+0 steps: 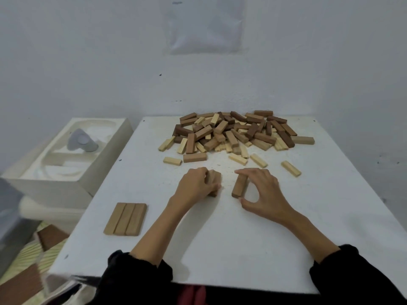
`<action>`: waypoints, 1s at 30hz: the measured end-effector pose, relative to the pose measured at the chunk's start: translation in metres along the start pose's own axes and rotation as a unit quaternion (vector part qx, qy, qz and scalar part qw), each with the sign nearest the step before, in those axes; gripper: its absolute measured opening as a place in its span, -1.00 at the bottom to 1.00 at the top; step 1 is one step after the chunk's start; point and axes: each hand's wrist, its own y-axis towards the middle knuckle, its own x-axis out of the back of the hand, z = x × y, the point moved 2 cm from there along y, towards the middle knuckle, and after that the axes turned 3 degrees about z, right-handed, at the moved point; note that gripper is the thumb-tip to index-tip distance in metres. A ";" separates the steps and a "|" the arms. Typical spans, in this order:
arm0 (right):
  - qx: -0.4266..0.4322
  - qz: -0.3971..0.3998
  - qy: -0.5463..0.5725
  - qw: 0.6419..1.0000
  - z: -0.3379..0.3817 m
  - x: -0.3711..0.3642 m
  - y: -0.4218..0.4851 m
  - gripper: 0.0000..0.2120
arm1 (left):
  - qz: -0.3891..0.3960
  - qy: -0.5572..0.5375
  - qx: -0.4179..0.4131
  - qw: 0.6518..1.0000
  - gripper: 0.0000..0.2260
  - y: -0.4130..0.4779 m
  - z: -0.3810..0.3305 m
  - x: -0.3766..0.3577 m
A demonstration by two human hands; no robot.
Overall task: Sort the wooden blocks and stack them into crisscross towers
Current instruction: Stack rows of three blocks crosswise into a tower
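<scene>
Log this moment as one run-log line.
left hand: grips first block | right hand: pinches second block | row of three: laid front left | pile: unsorted

A white table (242, 249) bears a heap of wooden blocks (233, 130) at its far edge, loose blocks (172, 161) just before it, and three blocks (125, 219) side by side front-left.

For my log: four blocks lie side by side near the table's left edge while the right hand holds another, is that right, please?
No: in the head view the row of blocks has three, not four. The right hand does hold another block.
</scene>
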 end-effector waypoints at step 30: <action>-0.100 0.036 0.214 0.971 -0.006 0.004 0.025 -0.46 | 0.000 -0.089 -0.125 0.988 -0.20 -0.018 -0.005 -0.015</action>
